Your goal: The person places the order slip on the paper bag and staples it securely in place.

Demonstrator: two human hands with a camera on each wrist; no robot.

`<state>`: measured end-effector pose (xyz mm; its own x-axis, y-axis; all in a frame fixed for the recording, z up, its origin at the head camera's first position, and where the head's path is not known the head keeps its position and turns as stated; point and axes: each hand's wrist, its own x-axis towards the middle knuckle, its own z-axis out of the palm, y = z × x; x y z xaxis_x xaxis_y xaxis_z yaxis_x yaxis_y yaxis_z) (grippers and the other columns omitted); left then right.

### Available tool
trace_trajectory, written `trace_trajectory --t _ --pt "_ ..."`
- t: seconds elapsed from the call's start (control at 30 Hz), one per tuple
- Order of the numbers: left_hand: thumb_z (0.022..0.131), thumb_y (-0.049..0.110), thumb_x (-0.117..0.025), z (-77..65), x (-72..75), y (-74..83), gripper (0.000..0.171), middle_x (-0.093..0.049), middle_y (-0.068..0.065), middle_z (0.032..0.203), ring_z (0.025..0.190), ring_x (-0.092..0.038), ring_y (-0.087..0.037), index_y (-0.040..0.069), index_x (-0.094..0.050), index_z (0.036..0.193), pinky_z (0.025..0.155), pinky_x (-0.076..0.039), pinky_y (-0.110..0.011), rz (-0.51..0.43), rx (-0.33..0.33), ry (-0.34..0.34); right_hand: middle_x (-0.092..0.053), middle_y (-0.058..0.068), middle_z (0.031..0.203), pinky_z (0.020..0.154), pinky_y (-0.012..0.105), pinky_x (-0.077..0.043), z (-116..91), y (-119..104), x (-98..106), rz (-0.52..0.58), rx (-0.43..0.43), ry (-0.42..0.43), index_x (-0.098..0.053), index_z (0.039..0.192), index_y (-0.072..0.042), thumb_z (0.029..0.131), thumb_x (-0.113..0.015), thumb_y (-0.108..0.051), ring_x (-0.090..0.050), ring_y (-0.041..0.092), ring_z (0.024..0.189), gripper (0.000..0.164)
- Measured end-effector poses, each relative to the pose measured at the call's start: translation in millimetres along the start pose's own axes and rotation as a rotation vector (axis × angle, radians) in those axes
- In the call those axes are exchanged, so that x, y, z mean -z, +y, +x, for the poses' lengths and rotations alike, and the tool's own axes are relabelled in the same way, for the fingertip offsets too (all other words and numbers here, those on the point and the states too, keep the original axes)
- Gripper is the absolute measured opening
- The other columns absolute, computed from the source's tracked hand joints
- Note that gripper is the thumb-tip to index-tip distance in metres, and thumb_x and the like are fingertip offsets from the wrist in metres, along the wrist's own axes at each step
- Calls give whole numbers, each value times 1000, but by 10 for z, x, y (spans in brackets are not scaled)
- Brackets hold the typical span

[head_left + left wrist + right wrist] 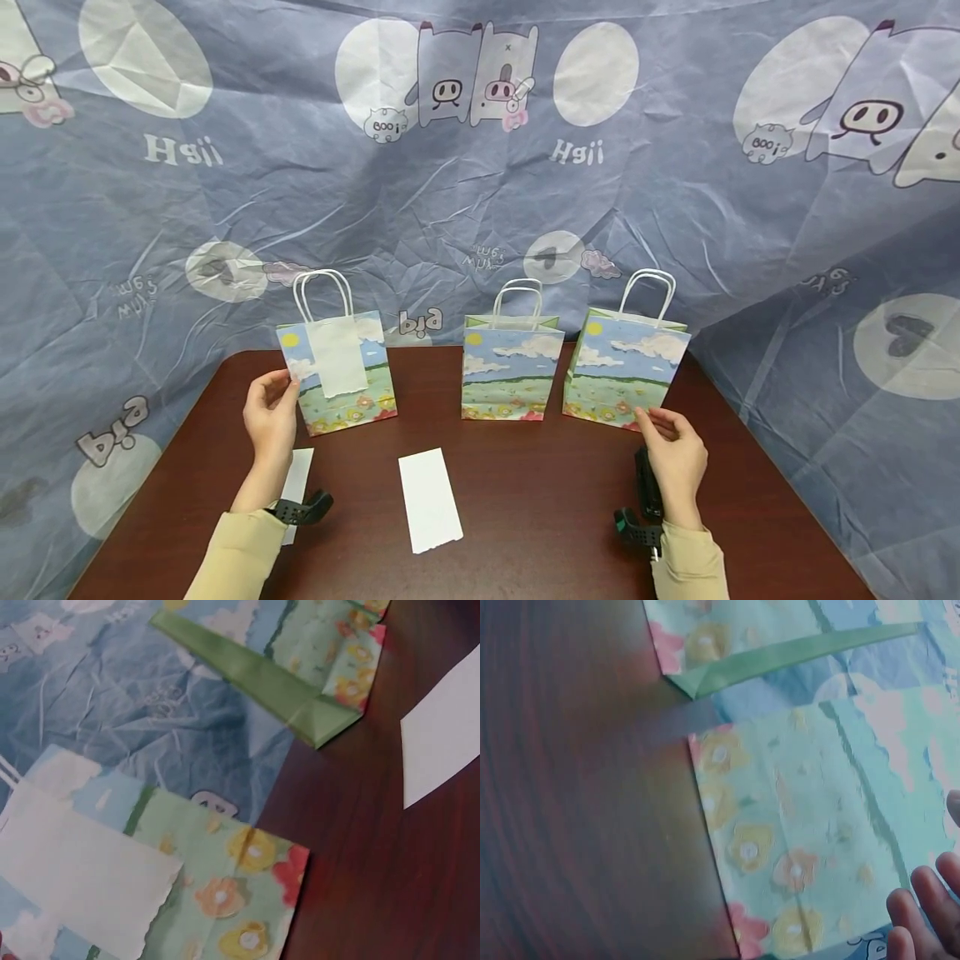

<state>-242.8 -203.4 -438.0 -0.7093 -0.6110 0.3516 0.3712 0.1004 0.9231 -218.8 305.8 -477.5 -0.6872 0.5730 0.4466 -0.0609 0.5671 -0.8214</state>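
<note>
Three paper gift bags with white handles and a painted meadow stand on the table. The left bag (381, 392) has a white paper slip (337, 358) over its front. My left hand (272, 412) is at that bag's left edge, its fingers loosely bent, thumb tip right at the edge. In the left wrist view only a sliver of finger shows in the bottom corner. My right hand (675, 454) is by the lower right corner of the right bag (622, 371). In the right wrist view its fingers (911, 907) lie relaxed and apart, overlapping the bag. The middle bag (510, 375) stands between.
A white paper slip (431, 500) lies at the table's (525, 508) front middle. Another slip (298, 475) is partly hidden behind my left forearm. A long black object (645, 483) lies beside my right wrist. A printed blue cloth (450, 183) hangs behind the bags.
</note>
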Motion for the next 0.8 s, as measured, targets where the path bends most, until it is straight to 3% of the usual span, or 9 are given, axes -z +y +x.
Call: trace_trajectory --t 0.1,0.27,0.5,0.8 --pt "88 -5 -58 -123 -31 63 25 -58 -9 97 88 -53 -10 -18 -52 109 74 -39 -15 -11 28 -70 -70 5 88 55 13 -44 25 30 -52 73 60 -26 -71 99 -6 79 -75 -37 -56 -8 71 37" --pt "91 2 -59 -248 -64 -83 24 -60 -2 99 91 -52 -6 -12 -55 111 76 -39 -14 25 76 -175 -69 6 89 59 10 -45 21 -47 -140 179 70 -68 -70 100 -6 78 -77 -32 -60 -1 74 34" --pt "92 9 -61 -396 -144 -216 25 -60 -6 104 92 -50 -8 -5 -58 112 78 -38 -20 87 129 -256 -68 13 96 64 7 -44 -15 -265 -211 136 56 -121 -69 104 -3 81 -74 -32 -57 -7 75 37" --pt "93 9 -59 -610 -205 -137 28 -57 -17 115 96 -50 -8 -6 -55 116 80 -40 -17 107 221 -360 -68 11 100 70 9 -45 -6 -369 -340 195 65 -222 -66 110 -3 83 -73 -31 -56 -8 80 40"
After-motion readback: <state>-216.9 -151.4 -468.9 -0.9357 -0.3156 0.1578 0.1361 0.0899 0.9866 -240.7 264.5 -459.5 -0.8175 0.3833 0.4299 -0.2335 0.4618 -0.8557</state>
